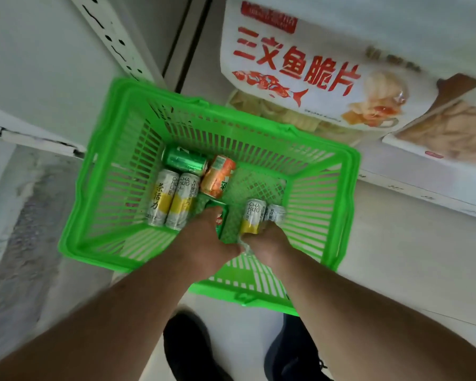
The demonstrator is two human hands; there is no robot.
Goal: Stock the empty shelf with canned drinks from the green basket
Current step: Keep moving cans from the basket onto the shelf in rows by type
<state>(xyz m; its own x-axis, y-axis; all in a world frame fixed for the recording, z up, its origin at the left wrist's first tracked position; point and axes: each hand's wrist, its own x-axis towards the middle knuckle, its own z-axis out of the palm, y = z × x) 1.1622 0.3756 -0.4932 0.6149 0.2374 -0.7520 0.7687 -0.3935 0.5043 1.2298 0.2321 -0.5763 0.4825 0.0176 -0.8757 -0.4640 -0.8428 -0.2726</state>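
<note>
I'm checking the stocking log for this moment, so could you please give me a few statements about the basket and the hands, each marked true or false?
1. The green slatted plastic basket stands on the floor. True.
2. The left hand grips an orange can. False: it grips a green can; the orange can lies untouched.
3. The right hand holds white-and-yellow tea cans. True.
4. The basket is empty. False: two more white-and-yellow cans and a green can lying on its side are still in it.
5. Snack bags sit on the shelf beside the basket. True.
</note>
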